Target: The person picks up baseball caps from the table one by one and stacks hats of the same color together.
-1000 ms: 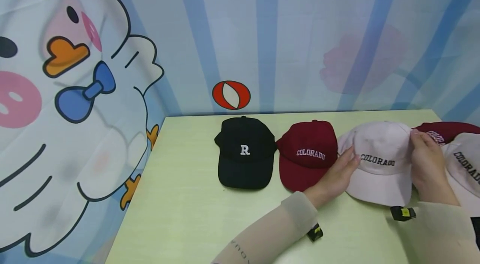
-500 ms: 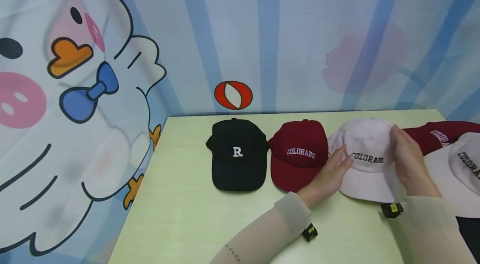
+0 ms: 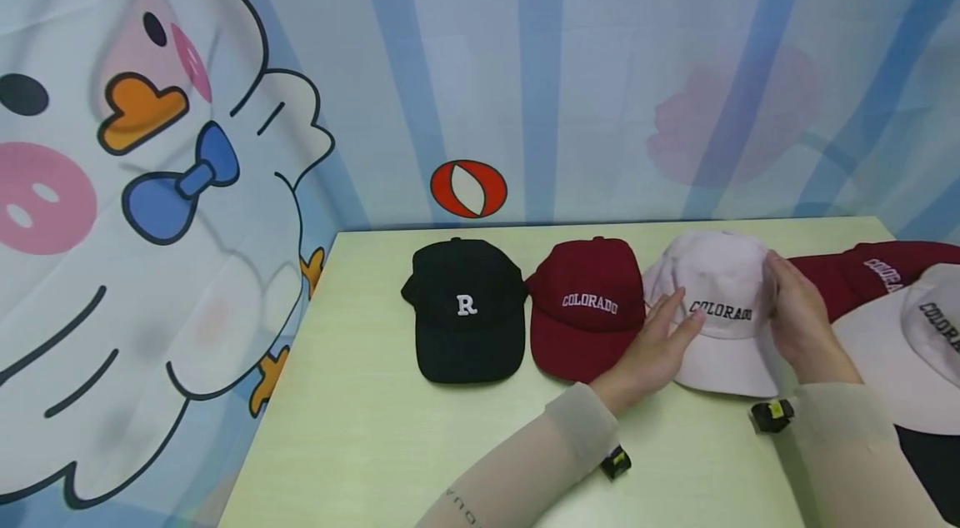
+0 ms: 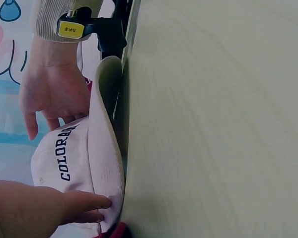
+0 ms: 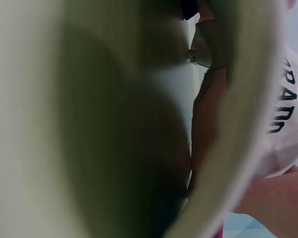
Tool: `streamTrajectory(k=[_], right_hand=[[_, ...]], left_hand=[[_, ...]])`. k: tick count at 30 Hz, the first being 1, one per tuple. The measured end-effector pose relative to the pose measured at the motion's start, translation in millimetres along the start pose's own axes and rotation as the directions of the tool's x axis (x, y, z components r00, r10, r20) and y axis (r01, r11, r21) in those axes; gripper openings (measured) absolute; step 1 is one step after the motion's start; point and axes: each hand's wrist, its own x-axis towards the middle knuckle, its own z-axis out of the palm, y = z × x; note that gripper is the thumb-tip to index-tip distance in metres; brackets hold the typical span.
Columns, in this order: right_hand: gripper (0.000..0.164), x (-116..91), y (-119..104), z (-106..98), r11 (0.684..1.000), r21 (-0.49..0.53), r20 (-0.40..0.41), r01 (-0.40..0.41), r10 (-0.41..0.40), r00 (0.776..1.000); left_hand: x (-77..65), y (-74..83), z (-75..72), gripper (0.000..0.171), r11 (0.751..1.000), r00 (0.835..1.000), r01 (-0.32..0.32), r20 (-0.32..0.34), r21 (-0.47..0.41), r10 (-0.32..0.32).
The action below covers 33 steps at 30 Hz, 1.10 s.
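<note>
Between my two hands sits a white cap (image 3: 723, 366) lettered COLORADO. Along its left side lie the straight fingers of my left hand (image 3: 652, 353), which also overlaps the edge of a maroon COLORADO cap (image 3: 587, 276). My right hand (image 3: 804, 324) presses against the white cap's right side with extended fingers. To the left, a black cap (image 3: 468, 349) with a white R stands in the same row, brim toward me. In the left wrist view, fingers of the left hand (image 4: 39, 206) touch the cap near its brim.
Right of my right hand lie another maroon cap (image 3: 840, 270), a second white cap (image 3: 873, 353) and a black item (image 3: 930, 461), partly out of frame. The pale table (image 3: 337, 428) ends at a printed cloth backdrop (image 3: 600, 95). A blurred pale curved edge fills much of the right wrist view.
The white, maroon and black caps have slid left together along the table. Both hands have moved left with the white cap, staying at its sides. The head view has shifted slightly.
</note>
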Motion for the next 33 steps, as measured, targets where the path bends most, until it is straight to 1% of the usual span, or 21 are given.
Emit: streamTrajectory(k=[4,7,10,12,14,15,18,20,21,23,25,27,28,29,31,32,33], right_hand=[[0.081,-1.5,3.0,-0.4,1.000,0.001,-0.016,0.016,-0.016,1.000],[0.078,-3.8,3.5,-1.0,1.000,-0.019,-0.079,0.006,-0.007,0.997],[0.074,-6.8,2.0,-1.1,0.997,-0.082,-0.157,-0.005,-0.008,0.988],[0.070,-10.7,-0.1,-1.5,0.988,-0.153,-0.192,-0.013,-0.017,0.981],[0.066,-16.3,-2.4,-2.6,0.973,-0.229,-0.201,-0.001,-0.046,0.978],[0.064,-19.9,-3.9,-3.5,0.972,-0.236,-0.200,0.008,-0.056,0.978],[0.061,-32.5,-7.7,-8.9,0.972,-0.225,-0.188,0.061,-0.105,0.977],[0.060,-41.7,-10.5,-13.7,0.980,-0.172,-0.186,0.101,-0.133,0.974],[0.058,-46.2,-12.0,-15.5,0.981,-0.155,-0.197,0.116,-0.146,0.969],[0.055,-54.8,-14.9,-19.7,0.972,-0.190,-0.226,0.141,-0.183,0.957],[0.051,-62.8,-17.7,-24.6,0.958,-0.247,-0.273,0.144,-0.211,0.938],[0.048,-69.1,-21.1,-29.6,0.952,-0.278,-0.345,0.127,-0.223,0.912],[0.047,-72.2,-23.0,-32.9,0.954,-0.276,-0.380,0.120,-0.223,0.898],[0.045,-75.0,-24.8,-36.7,0.962,-0.246,-0.418,0.121,-0.218,0.882],[0.043,-81.7,-27.8,-42.5,0.957,-0.260,-0.495,0.125,-0.244,0.834],[0.042,-83.9,-28.5,-46.9,0.951,-0.274,-0.522,0.142,-0.271,0.809],[0.041,-85.7,-28.9,-52.4,0.940,-0.308,-0.538,0.144,-0.298,0.788]], left_hand=[[-0.8,0.0,1.4,0.063,1.000,1.000,0.003,-0.015,0.031,-0.002],[-1.2,-0.4,3.3,0.064,0.999,1.000,0.000,-0.024,0.042,0.001],[-2.4,0.9,6.0,0.064,0.999,1.000,-0.007,-0.026,0.045,0.008],[-3.8,3.3,8.5,0.064,0.998,1.000,-0.019,-0.018,0.053,0.020],[-5.8,7.6,11.6,0.063,0.998,0.999,-0.038,-0.015,0.058,0.039],[-7.0,10.1,13.3,0.062,0.997,0.999,-0.047,-0.011,0.064,0.048],[-10.3,18.2,19.4,0.059,0.994,0.996,-0.083,0.023,0.066,0.081],[-12.0,22.8,24.6,0.056,0.994,0.994,-0.099,0.053,0.035,0.097],[-12.4,24.5,27.6,0.055,0.994,0.992,-0.105,0.073,0.016,0.104],[-12.6,26.9,33.8,0.054,0.994,0.988,-0.105,0.111,-0.028,0.108],[-10.8,28.0,40.3,0.053,0.992,0.983,-0.095,0.148,-0.087,0.107],[-7.6,27.4,46.6,0.053,0.991,0.981,-0.061,0.175,-0.118,0.081],[-6.1,27.0,49.8,0.052,0.990,0.981,-0.043,0.184,-0.136,0.068],[-4.4,26.6,53.1,0.052,0.987,0.979,-0.023,0.194,-0.158,0.053],[-1.6,26.2,59.6,0.051,0.977,0.976,0.034,0.218,-0.209,0.013],[-0.8,26.5,62.7,0.051,0.970,0.973,0.061,0.233,-0.236,-0.004],[-0.3,27.1,65.7,0.051,0.961,0.968,0.088,0.248,-0.261,-0.021]])
